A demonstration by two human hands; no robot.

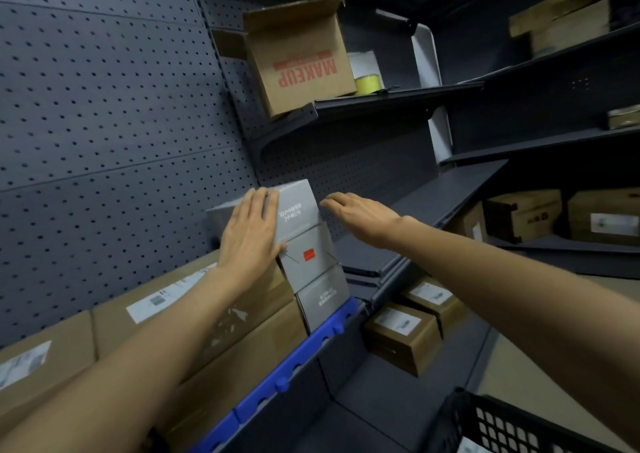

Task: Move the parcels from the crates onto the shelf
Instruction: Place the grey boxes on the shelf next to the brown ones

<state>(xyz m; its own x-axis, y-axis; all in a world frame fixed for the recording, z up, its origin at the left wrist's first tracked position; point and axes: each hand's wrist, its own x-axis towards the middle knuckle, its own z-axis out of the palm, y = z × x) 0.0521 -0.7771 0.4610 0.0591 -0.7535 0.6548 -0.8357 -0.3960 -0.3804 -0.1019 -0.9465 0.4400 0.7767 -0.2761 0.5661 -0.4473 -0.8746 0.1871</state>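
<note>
The tall grey cardboard parcel (304,244) stands on end on the dark metal shelf (450,192), touching the brown cartons (194,314) at its nine o'clock. The left hand (251,234) lies flat against its left face, grip apart; the right hand (360,215) hovers at three o'clock, fingers straight, not touching. Upright and narrow, the parcel could topple rightward if released carelessly.

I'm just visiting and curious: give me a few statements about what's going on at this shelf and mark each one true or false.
1. The left hand rests flat on the grey box. True.
2. The right hand grips a parcel. False: it is open, holding nothing.
3. The MAKEUP carton stands open on a higher shelf. True.
4. The grey box sits on the floor. False: it sits on the shelf beside brown cartons.
</note>
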